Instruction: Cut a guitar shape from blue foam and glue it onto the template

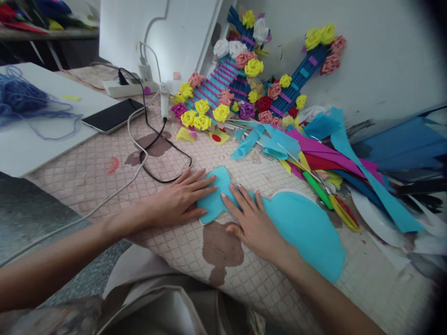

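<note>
A turquoise paper-covered cutout lies flat on the table, with a wide rounded body at the right, a narrow neck and a pointed tail-like end at the left. My left hand rests palm down with fingers stretched over the left edge of that pointed end. On the narrow neck lies my right hand, its fingers spread and pressed flat, hiding part of the neck. Neither hand grips anything. A thin white rim shows along the cutout's upper right edge.
Behind stand paper-flower decorations. To the right are crepe paper strips, yellow-handled scissors and a green cutter. Leftward lie a phone, a white glue gun, a power strip, trailing cords and blue yarn.
</note>
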`<state>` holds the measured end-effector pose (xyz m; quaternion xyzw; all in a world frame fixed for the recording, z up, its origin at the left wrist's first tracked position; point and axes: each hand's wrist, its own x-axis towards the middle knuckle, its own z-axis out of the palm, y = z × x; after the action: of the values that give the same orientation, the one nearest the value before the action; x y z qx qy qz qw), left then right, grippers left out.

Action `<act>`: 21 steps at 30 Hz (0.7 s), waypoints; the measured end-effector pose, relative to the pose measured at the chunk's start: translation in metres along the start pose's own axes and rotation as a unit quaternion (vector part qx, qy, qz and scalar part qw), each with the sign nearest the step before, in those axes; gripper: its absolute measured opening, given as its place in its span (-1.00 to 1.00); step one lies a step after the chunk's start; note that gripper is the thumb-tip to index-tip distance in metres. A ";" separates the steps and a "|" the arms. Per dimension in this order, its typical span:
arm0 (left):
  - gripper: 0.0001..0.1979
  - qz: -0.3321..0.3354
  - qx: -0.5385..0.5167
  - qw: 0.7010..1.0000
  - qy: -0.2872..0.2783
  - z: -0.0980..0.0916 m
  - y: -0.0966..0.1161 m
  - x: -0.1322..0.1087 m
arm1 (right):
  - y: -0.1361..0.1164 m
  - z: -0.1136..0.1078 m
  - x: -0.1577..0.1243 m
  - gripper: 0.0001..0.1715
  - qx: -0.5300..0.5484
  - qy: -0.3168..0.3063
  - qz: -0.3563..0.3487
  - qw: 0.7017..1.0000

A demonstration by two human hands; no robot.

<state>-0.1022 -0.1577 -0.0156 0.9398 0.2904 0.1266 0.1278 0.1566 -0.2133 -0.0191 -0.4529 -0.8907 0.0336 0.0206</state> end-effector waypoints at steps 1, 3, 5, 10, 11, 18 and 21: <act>-0.43 -0.002 -0.002 1.000 0.000 -0.001 0.001 0.001 | 0.000 0.000 0.000 -0.14 0.000 0.001 0.000 1.000; -0.42 -0.005 -0.006 1.000 0.000 -0.003 0.003 0.002 | 0.000 0.001 0.000 -0.14 0.001 0.002 -0.001 1.000; -0.41 -0.007 -0.007 1.000 -0.001 -0.005 0.006 0.004 | -0.001 0.001 0.000 -0.14 0.001 0.003 -0.002 1.000; -0.36 0.003 0.002 1.000 -0.012 -0.005 0.009 0.004 | -0.001 0.000 0.000 -0.15 -0.005 -0.001 0.004 1.000; -0.35 0.006 0.001 1.000 -0.017 -0.005 0.008 0.003 | -0.001 -0.001 0.000 -0.15 -0.008 -0.006 0.004 1.000; -0.28 0.013 -0.016 0.998 -0.051 -0.010 0.003 0.000 | -0.004 -0.004 0.002 -0.16 -0.032 -0.018 0.014 0.999; -0.30 0.007 -0.017 0.999 -0.051 -0.011 0.001 0.003 | -0.005 -0.003 0.002 -0.18 -0.041 -0.015 0.012 0.999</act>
<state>-0.1023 -0.1550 -0.0040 0.9449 0.2744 0.0843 0.1575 0.1514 -0.2145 -0.0153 -0.4638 -0.8858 0.0042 -0.0112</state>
